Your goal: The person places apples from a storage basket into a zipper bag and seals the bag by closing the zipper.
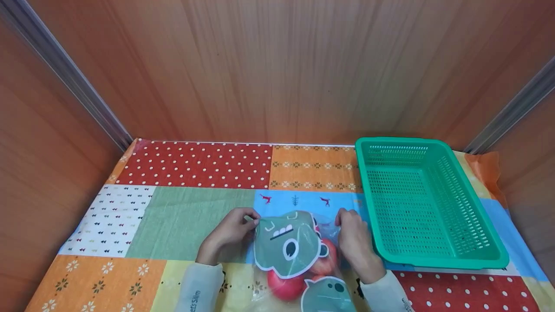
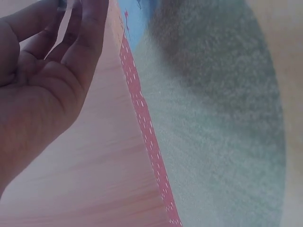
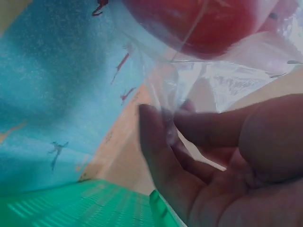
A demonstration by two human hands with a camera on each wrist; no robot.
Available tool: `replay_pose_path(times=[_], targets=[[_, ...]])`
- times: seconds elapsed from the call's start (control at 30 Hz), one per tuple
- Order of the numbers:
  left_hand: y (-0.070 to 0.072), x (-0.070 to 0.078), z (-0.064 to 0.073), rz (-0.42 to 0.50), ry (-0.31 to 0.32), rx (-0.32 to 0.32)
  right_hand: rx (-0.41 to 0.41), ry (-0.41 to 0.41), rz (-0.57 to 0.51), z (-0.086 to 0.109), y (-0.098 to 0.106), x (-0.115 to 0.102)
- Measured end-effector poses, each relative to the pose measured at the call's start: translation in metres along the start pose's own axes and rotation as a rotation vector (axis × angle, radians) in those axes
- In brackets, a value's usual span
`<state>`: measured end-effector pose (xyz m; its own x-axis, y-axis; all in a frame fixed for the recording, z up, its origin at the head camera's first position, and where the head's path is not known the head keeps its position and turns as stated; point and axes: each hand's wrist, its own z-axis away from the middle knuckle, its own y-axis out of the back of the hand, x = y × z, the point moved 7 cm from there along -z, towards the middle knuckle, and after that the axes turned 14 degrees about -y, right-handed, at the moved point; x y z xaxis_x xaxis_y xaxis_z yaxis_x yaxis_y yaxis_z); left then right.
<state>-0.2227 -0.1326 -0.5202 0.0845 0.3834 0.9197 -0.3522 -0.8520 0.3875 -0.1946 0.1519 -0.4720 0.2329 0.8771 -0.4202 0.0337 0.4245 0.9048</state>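
Note:
A clear plastic bag (image 1: 329, 221) printed with green cartoon animals stands at the front middle of the table, with several red round fruits (image 1: 286, 286) inside. My left hand (image 1: 236, 225) pinches the bag's upper left corner between thumb and fingers. On the other side, my right hand (image 1: 353, 236) pinches the upper right edge. In the right wrist view the clear film runs between thumb and fingertips of the right hand (image 3: 203, 156), below a red fruit (image 3: 189, 23). The left wrist view shows the left hand (image 2: 52, 61) with its fingertips cut off at the top.
A green plastic basket (image 1: 416, 208) with slotted walls stands right of the bag, close to my right hand. A patchwork-print cloth (image 1: 199, 216) covers the table. Wooden panels (image 1: 277, 73) rise behind and at both sides. An orange cloth corner (image 1: 488, 173) bunches up behind the basket.

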Motion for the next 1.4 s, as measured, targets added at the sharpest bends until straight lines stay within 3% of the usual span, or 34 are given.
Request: replay_pose_path(times=[0.17,0.37,0.47,0.7,0.83,1.0,1.17,1.4], targets=[[0.008,0.001,0.001,-0.003,-0.008,0.038,-0.019,-0.042,0.019,-0.007,0.004,-0.003],[0.014,0.001,0.001,-0.022,-0.032,0.058,-0.252,-0.105,0.049,-0.003,-0.004,0.003],[0.017,0.000,0.002,-0.016,-0.026,0.069,-0.301,-0.119,0.000,-0.001,-0.006,0.004],[0.028,0.001,0.001,-0.020,-0.027,0.112,-0.157,-0.112,-0.063,-0.007,-0.003,-0.002],[0.036,0.003,-0.003,-0.029,-0.030,0.192,-0.089,-0.123,-0.110,-0.016,0.001,-0.009],[0.045,0.010,-0.011,-0.050,-0.077,0.296,-0.055,-0.161,-0.147,-0.031,0.009,-0.018],[0.054,0.019,-0.021,-0.124,-0.110,0.405,-0.009,-0.163,-0.161,-0.043,0.021,-0.028],[0.064,0.033,-0.037,-0.193,-0.104,0.535,0.052,-0.161,-0.169,-0.060,0.035,-0.041]])
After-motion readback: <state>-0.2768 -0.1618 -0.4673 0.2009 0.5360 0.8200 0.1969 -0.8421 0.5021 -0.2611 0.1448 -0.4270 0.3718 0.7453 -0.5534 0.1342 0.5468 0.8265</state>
